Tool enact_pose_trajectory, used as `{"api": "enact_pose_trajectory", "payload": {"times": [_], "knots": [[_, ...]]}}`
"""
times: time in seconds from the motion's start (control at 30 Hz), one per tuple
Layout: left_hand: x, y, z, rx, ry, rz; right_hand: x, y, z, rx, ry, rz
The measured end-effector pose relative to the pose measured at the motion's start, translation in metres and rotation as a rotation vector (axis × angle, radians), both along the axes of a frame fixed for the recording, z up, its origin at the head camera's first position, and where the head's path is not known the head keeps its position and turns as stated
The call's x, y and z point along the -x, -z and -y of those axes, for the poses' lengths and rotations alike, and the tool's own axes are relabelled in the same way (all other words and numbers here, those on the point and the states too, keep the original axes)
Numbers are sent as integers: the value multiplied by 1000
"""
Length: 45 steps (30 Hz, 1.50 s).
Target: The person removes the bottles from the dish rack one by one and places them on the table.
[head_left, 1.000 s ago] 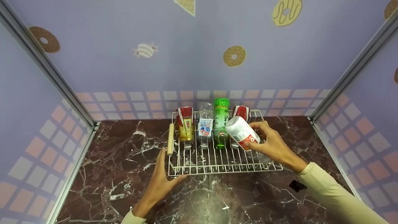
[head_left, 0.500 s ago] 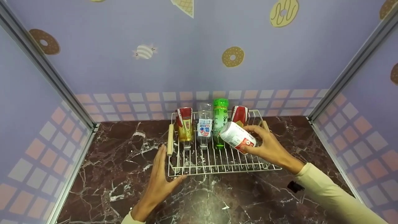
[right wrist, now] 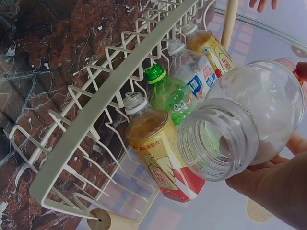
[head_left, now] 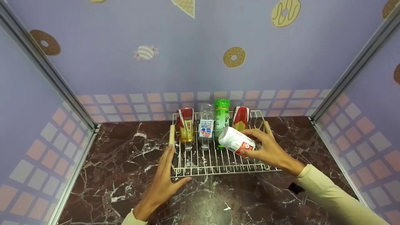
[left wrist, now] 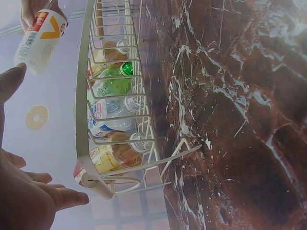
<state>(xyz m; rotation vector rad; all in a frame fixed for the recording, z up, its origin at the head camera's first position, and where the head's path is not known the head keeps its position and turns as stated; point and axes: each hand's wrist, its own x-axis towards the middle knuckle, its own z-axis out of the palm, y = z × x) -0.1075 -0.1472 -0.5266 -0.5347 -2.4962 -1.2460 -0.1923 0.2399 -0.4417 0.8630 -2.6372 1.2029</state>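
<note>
My right hand (head_left: 272,153) grips a wide-mouthed plastic bottle (head_left: 234,140) with a white and red label, tilted over the wire rack (head_left: 225,172). Its uncapped clear neck faces the camera in the right wrist view. My left hand (head_left: 161,178) lies along the rack's front left corner, fingers extended, fingertips right at the wooden handle (head_left: 172,134). Lying in the rack with necks toward me are a red and yellow bottle (head_left: 186,125), a clear bottle (head_left: 205,128) with a blue and white label, a green bottle (head_left: 222,117) and another red and yellow bottle (right wrist: 165,158).
Dark marbled countertop (head_left: 118,187) lies under and around the rack. A patterned purple wall (head_left: 175,68) rises close behind it, with side walls at left and right. A second wooden handle (head_left: 268,128) sits at the rack's right end.
My right hand has brought the held bottle left and nearer the rack's front, tilting it flatter. My left hand has shifted slightly forward, up to the wooden handle.
</note>
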Motion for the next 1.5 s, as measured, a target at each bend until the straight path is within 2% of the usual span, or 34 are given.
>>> {"api": "enact_pose_trajectory", "payload": {"times": [0.1,0.3,0.57,0.77,0.9,1.17,1.4,1.5], "knots": [[0,-4,-2,27,15,30,-2,1,2,-4,-11,23],[1,-10,-9,76,70,41,-9,6,8,34,-93,148],[4,-19,-24,150,165,1,-18,9,21,-65,-166,88],[6,-26,-31,172,220,37,-21,10,30,-65,-203,104],[8,-30,-35,199,243,39,-23,11,35,-81,-234,120],[15,-37,-44,259,293,-39,-29,13,42,-148,-281,87],[18,-40,-50,307,320,-39,-32,12,50,-203,-292,45],[19,-39,-51,326,324,-46,-32,14,54,-208,-304,62]]}}
